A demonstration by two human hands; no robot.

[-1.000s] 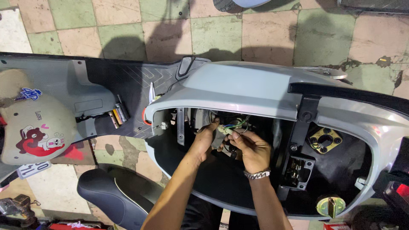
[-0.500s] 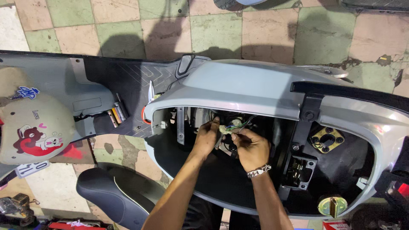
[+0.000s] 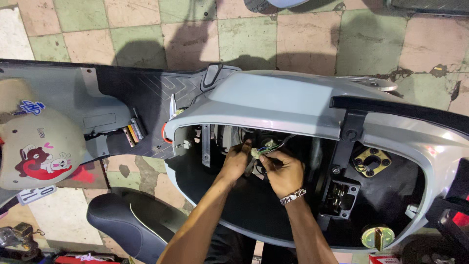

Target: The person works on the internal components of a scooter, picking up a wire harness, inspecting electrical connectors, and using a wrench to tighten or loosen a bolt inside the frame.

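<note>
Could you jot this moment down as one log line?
left hand: on connector | right hand: holds wires | place: inside scooter body | seat: off, on floor

Far left of the fingers [image 3: 246,146], a beige helmet [image 3: 34,146] carries a blue sticker [image 3: 29,107] and a red-and-white cartoon sticker [image 3: 41,164]. Below it sits a white rectangular plate [image 3: 36,194]. Lower right, a red-and-white carton [image 3: 386,258] peeks in.

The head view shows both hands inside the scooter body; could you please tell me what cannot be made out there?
- Wiring connector: too small; whether joined or apart is unclear, fingers cover it.
- Left hand fingertips: hidden in the dark bay.
- Right hand grip: fingers curl over the wires.
- Helmet: cut off by the left edge.
</note>
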